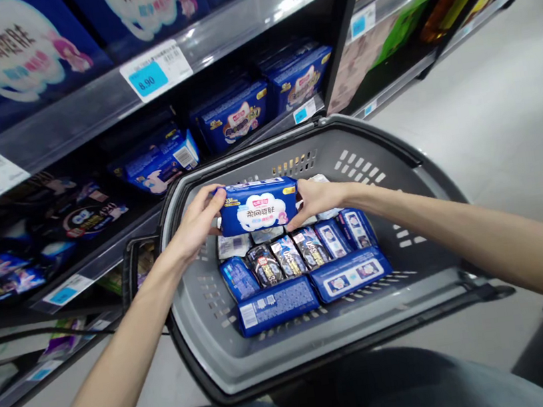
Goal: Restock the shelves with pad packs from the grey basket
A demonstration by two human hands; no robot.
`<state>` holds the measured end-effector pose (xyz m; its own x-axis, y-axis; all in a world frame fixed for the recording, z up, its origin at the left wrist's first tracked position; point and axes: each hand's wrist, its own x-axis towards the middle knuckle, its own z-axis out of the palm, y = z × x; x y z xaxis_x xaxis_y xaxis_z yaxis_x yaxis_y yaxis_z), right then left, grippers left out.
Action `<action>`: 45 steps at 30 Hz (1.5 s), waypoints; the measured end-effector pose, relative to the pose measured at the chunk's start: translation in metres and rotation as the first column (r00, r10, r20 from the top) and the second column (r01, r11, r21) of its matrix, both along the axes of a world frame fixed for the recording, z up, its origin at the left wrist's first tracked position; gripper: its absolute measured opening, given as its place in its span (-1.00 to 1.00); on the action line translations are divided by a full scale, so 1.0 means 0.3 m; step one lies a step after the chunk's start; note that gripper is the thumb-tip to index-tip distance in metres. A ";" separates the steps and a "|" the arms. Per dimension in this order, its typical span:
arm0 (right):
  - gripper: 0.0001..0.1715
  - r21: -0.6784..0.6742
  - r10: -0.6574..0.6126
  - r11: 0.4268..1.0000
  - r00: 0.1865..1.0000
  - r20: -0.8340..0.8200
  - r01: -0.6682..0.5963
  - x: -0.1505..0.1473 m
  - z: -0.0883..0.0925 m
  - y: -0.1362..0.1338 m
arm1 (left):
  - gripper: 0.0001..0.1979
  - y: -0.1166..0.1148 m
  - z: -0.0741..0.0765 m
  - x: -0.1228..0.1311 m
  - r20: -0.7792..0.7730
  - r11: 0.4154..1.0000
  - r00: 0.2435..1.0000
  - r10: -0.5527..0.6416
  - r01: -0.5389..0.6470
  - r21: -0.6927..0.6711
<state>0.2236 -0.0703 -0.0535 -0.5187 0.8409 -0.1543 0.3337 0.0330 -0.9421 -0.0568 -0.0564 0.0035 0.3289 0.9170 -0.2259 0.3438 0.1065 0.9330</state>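
A blue pack with a white cloud label (258, 207) is held over the far side of a grey shopping basket (387, 167). My left hand (197, 222) grips its left end and my right hand (314, 197) grips its right end, both with fingers closed on it. Below the pack, several blue and dark packs (306, 269) lie in rows on the basket floor. Two long blue packs (278, 303) lie nearest to me.
Store shelves on the left hold more blue packs (233, 116), with price tags (156, 70) on the shelf rails. A second shelf unit (407, 16) stands at the right rear beside a pale floor aisle (514, 102). My knees (330, 404) are under the basket.
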 end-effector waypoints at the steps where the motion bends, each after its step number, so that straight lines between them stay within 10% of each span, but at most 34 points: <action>1: -0.22 -0.023 -0.017 1.000 1.000 -0.010 0.017 0.000 0.005 -0.001 | -0.49 0.001 0.000 0.000 0.005 1.000 1.000 0.019 -0.019 0.008; 14: -0.42 -0.369 -0.324 0.913 0.858 -0.399 0.174 -0.052 0.026 -0.015 | -0.57 0.012 0.000 -0.003 0.095 0.996 0.992 0.084 -0.080 -0.049; 45: -0.43 -0.313 -0.366 0.916 0.841 -0.398 0.250 -0.062 0.025 -0.021 | -0.57 0.010 -0.001 -0.007 0.108 0.996 0.991 0.074 -0.069 -0.050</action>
